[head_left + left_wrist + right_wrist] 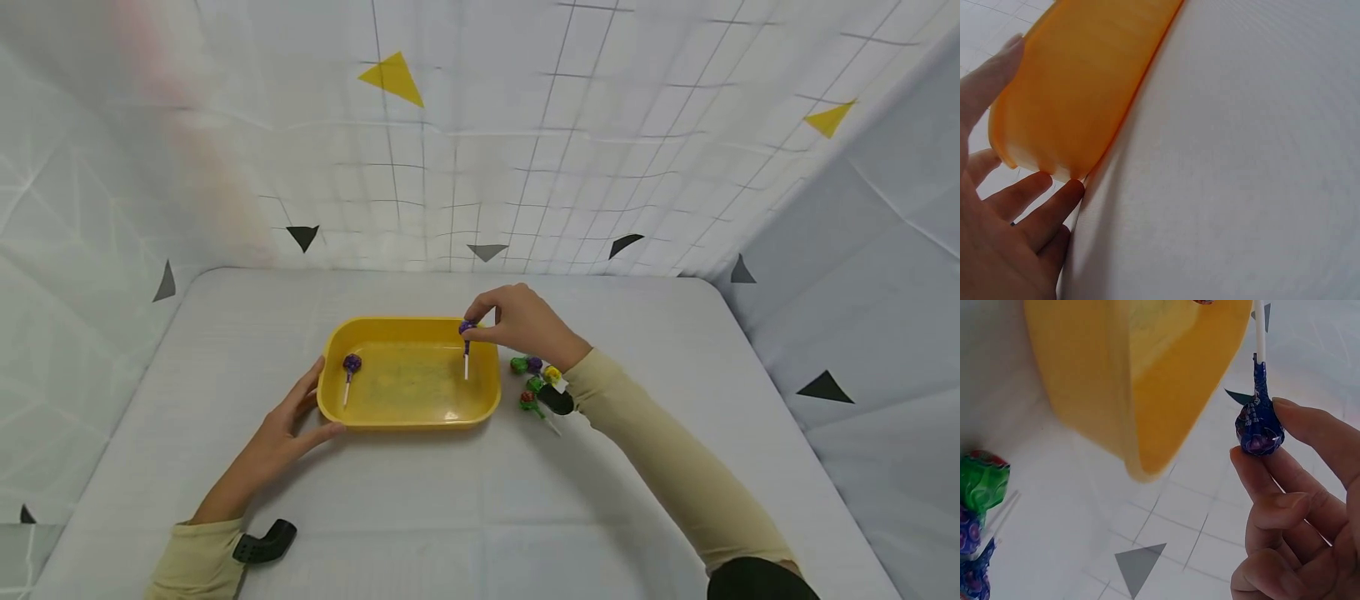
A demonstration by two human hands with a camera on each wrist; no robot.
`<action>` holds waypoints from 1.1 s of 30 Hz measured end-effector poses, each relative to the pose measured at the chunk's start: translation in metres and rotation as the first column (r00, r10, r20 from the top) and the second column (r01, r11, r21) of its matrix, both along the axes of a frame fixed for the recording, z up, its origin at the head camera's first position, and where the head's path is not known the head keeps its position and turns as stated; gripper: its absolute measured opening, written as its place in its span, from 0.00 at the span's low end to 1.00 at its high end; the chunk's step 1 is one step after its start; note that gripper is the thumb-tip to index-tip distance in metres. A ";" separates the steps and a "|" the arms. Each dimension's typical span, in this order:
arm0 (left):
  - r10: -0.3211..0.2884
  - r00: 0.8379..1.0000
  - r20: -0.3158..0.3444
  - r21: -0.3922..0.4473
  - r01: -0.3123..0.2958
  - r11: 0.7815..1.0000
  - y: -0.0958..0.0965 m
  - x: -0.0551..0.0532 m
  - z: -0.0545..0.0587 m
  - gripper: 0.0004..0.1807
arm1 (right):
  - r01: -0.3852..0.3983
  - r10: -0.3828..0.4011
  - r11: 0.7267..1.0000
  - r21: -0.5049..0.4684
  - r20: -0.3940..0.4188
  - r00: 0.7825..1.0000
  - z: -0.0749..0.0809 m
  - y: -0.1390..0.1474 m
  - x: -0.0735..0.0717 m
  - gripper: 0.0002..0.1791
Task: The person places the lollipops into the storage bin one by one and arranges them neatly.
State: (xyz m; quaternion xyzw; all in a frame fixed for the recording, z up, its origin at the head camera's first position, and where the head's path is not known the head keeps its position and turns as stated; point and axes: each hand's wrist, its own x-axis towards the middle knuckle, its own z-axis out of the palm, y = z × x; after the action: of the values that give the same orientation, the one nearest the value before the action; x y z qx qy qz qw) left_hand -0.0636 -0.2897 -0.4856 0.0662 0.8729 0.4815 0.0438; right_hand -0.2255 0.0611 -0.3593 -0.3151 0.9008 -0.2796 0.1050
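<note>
My left hand (273, 442) holds the yellow tray (408, 425) at its left end, thumb at the near side and fingers against the end wall. The left wrist view shows these fingertips touching the tray's wall (1079, 87). Over the tray's right end, my right hand (528, 323) pinches a purple-wrapped lollipop (1261, 428) by its round head between thumb and fingers. Its white stick points down toward the tray in the head view. Inside the tray, at the left, lies another purple lollipop (352, 363).
Several lollipops in green, purple, yellow and red wrappers, among them a green one (519, 365), lie on the white table (420, 517) just right of the tray. White sheets with grid lines and triangle marks (487, 252) stand around the table.
</note>
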 end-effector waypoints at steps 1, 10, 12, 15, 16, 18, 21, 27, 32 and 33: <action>0.000 1.000 0.000 -0.002 0.000 1.000 0.000 0.000 0.000 0.55 | 0.001 -0.001 1.000 0.002 0.001 1.000 0.000 -0.002 0.000 0.07; -0.001 1.000 -0.009 0.003 0.001 1.000 -0.001 0.000 0.000 0.55 | -0.043 0.043 0.999 0.007 -0.019 0.999 -0.002 -0.027 -0.002 0.07; -0.001 1.000 -0.005 0.005 0.001 1.000 -0.001 0.000 -0.001 0.55 | -0.056 0.056 0.998 0.004 -0.027 0.998 -0.004 -0.033 -0.002 0.06; 0.000 1.000 -0.002 0.008 0.000 1.000 -0.001 -0.001 -0.002 0.55 | -0.075 0.075 0.997 0.003 -0.033 0.997 -0.006 -0.041 -0.002 0.06; 0.000 1.000 -0.001 0.008 0.000 1.000 0.000 -0.001 -0.002 0.55 | -0.083 0.083 0.997 0.007 -0.034 0.996 -0.008 -0.043 -0.002 0.06; 0.001 1.000 -0.003 0.009 -0.001 1.000 0.000 -0.001 -0.002 0.55 | -0.096 0.096 0.995 0.012 -0.033 0.995 -0.009 -0.048 -0.003 0.06; 0.000 1.000 -0.004 0.013 0.000 1.000 0.000 -0.001 -0.002 0.55 | -0.109 0.110 0.994 0.024 -0.027 0.994 -0.011 -0.055 -0.003 0.07; -0.003 1.000 0.001 0.012 0.003 1.000 0.000 -0.002 -0.001 0.55 | -0.125 0.126 0.990 0.058 -0.016 0.992 -0.015 -0.070 -0.005 0.09; -0.001 1.000 -0.005 0.010 0.001 1.000 -0.001 -0.002 -0.002 0.55 | -0.121 0.123 0.988 0.093 -0.016 0.992 -0.022 -0.082 -0.005 0.09; 0.000 1.000 -0.006 0.010 0.000 1.000 -0.001 -0.002 -0.002 0.55 | -0.117 0.119 0.988 0.097 -0.012 0.993 -0.023 -0.084 -0.005 0.09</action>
State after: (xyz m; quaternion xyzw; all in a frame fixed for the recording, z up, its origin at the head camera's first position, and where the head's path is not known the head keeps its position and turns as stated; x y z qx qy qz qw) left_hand -0.0652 -0.2907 -0.4873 0.0680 0.8705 0.4858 0.0409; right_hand -0.2302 -0.0229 -0.3820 -0.3648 0.8939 -0.2264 0.1287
